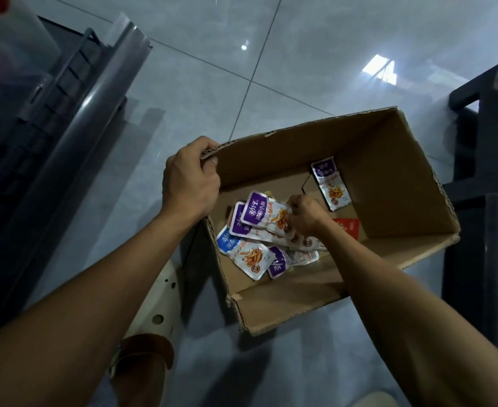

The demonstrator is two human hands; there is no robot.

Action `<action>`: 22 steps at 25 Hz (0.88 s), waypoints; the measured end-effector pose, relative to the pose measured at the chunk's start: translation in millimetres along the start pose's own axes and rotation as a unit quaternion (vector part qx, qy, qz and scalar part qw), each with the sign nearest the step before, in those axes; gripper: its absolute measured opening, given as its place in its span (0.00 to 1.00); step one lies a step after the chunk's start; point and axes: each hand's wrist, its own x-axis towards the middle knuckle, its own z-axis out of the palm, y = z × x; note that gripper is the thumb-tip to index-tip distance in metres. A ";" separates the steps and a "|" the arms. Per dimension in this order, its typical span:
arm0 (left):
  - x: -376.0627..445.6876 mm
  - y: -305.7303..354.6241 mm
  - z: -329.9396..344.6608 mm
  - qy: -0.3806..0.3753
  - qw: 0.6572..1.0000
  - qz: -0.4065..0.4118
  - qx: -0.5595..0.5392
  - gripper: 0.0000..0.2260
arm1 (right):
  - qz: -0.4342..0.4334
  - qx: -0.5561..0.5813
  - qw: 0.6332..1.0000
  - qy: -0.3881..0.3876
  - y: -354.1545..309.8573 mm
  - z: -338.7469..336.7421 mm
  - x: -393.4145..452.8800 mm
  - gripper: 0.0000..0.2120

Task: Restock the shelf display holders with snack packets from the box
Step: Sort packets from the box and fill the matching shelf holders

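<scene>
Left hand (190, 179) fingers curl over box (388, 171) rim; right hand (305, 214) pinches purple packets (266, 215), fingertips hidden.

Dim, bluish light. The glossy floor (300, 54) mirrors a bright window patch and a small lamp dot at upper right. Wide-angle bending stretches the edges; the shelf (50, 107) at left is blurred. Soft shadow fills the box (388, 177).
</scene>
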 end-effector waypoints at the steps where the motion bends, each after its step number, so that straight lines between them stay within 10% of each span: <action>1: 0.2 0.0 0.2 0.003 1.000 0.001 0.002 0.08 | -0.005 -0.008 1.000 -0.007 1.1 -0.9 0.6 0.03; 15: -4.8 18.9 -9.5 -0.037 0.990 0.016 0.136 0.18 | -0.038 0.278 0.946 0.160 7.4 -91.3 -104.5 0.07; 19: -42.9 68.1 -3.0 0.012 0.991 0.133 0.032 0.22 | -0.033 0.383 0.900 0.208 6.2 -108.8 -140.1 0.03; 22: -70.1 104.6 14.7 -0.015 0.995 0.018 -0.096 0.28 | -0.039 0.502 0.839 0.206 2.4 -116.0 -164.9 0.02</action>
